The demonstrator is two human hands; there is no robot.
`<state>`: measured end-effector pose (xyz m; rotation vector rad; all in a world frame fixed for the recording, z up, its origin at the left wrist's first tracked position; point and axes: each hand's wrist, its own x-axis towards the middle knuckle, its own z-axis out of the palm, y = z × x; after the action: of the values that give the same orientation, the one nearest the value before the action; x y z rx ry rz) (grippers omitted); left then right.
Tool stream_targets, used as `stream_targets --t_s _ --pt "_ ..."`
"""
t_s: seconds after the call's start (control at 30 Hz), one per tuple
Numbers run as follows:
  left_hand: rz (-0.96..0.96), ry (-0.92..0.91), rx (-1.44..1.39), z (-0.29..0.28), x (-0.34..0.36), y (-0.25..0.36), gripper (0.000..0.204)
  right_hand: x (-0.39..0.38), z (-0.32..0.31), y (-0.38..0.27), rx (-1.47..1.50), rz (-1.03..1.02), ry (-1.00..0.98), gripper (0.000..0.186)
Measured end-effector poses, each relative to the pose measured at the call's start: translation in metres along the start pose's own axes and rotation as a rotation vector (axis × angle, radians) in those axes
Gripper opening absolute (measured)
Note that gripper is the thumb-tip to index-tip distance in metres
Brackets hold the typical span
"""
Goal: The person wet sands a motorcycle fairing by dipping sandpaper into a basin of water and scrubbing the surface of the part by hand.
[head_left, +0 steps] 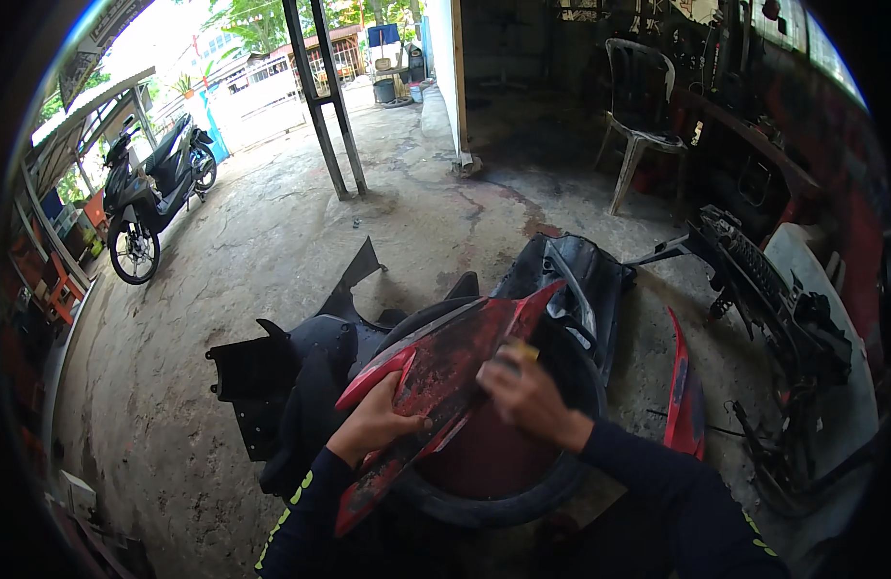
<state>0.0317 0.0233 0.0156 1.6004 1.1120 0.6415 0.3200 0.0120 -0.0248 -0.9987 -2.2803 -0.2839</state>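
My left hand (376,421) is closed round the edge of a long red motorcycle body panel (440,372), its thumb on the top face. The panel's red paint is overlaid with dark, scuffed patches. It lies tilted over a round dark tub (484,510) with a dark red inside. My right hand (528,398), slightly blurred, presses on the panel's right side with its fingers closed on a small yellow pad (524,349). Whether the pad is a sponge or something else is hidden by the fingers.
Black plastic body parts (291,372) lie left of the tub. A grey-black panel (600,270) is behind it. To the right are another red panel (685,396) and a dark frame-like part (768,289). Farther off stand a motorcycle (156,183), a metal post (325,106) and a plastic chair (641,106).
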Motion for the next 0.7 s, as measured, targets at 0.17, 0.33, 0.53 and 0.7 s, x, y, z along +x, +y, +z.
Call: stream_targets --t_s 0.17,0.33,0.53,0.7 --pt "-0.007 -0.035 -0.040 0.002 0.004 -0.004 0.082 0.001 0.003 0.034 -0.037 0.077 -0.023 0.037" --pt "0.013 -0.036 -0.095 0.000 0.001 -0.009 0.083 -0.003 0.004 0.011 0.001 -0.044 0.022 0.036" --pt "0.006 -0.029 -0.051 -0.002 0.002 -0.012 0.085 -0.004 0.004 -0.009 0.076 -0.053 0.036 0.035" --pt "-0.002 -0.026 -0.024 -0.003 0.003 -0.003 0.079 0.004 0.010 0.022 -0.047 0.073 0.015 0.039"
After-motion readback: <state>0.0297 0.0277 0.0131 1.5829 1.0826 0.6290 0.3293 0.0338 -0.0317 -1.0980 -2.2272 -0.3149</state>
